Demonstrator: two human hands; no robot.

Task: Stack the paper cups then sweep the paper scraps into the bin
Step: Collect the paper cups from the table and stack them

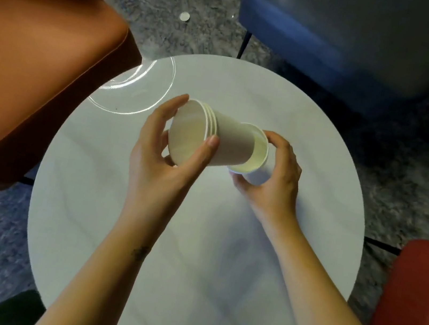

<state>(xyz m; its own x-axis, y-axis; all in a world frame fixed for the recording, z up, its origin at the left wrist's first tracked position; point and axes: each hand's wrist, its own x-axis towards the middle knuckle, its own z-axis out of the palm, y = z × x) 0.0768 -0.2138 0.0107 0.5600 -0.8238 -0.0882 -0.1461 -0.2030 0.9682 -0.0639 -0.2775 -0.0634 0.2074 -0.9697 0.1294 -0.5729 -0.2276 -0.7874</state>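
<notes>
**One cup meets the stack**

Stacking step: the left hand [164, 154] curls its fingers [169, 109] round the rim end of the nested cups [230, 145], held sideways above the table [195, 243]. The right hand [275, 177] grips a single cup [259, 152], its mouth swallowing the stack's base. Next, I'd judge: push home, then sweeping.

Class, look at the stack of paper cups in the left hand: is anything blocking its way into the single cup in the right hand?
Nothing visible: the base of the stack of paper cups sits inside the single cup.
</notes>
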